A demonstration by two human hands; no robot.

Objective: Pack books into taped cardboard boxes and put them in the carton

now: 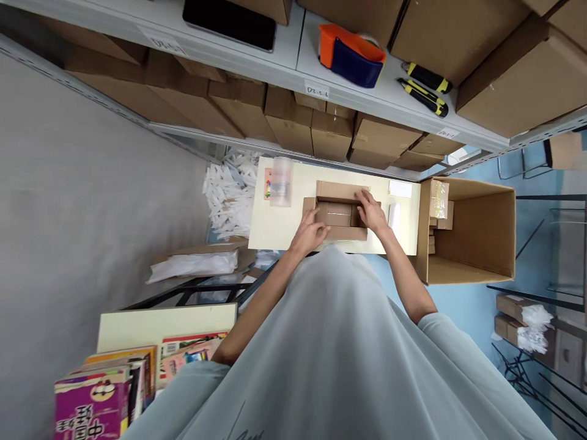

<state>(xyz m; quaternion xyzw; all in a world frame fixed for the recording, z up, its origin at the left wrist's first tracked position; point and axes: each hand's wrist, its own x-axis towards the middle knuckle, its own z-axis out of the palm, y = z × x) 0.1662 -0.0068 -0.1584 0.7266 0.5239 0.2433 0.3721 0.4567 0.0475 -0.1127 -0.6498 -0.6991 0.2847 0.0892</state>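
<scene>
A small cardboard box (338,233) sits on the pale table in front of me, its top flaps folded outward and its inside showing bare cardboard. My left hand (309,233) is at the box's near left corner, fingers bent against the left flap and the near edge. At the right end, my right hand (372,212) grips the box's far right corner, with fingertips over the wall. Left of the box lie a clear plastic roll (280,182) and a small colourful card (267,183). To its right are a white box (400,189) and a white rolled item (394,216).
A large open carton (477,232) holding smaller boxes adjoins the table (293,229) on the right. Above runs a shelf (293,64) with a tape dispenser (353,58), utility knives (426,88) and a black phone-like slab (229,21). Shredded paper (233,195) and books (92,397) lie left.
</scene>
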